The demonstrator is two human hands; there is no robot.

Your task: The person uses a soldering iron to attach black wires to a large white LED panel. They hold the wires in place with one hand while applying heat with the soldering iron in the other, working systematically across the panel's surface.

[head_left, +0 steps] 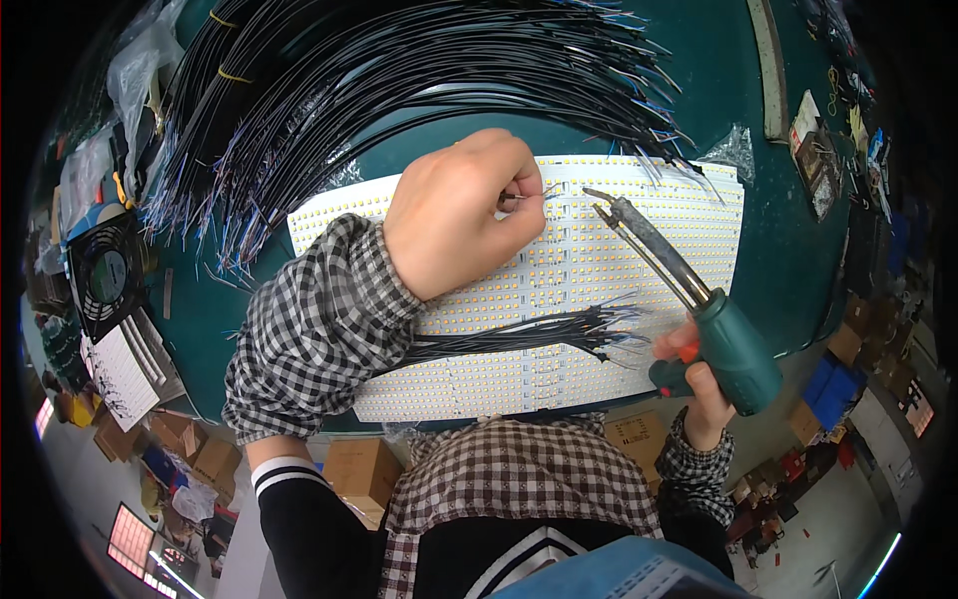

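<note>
White LED boards [664,270] with rows of small yellow dots lie before me on a green table. Over their upper middle my left hand [464,205] is closed in a pinch, with thin bare wire ends [551,189] poking out past the fingertips; the rest of that wire is hidden by the hand. My right hand [707,401] grips the handle of a green soldering gun [738,344]. Its tip points up and left, a short way right of the pinched wire ends. A small bunch of black cables [499,337] lies across the boards below my left hand.
A large heap of black cables [399,75] with stripped ends curves along the far side. At the left are a black fan [105,270] and paper sheets [125,374]. A metal strip [768,70] lies far right. Cardboard boxes [361,471] stand below the table.
</note>
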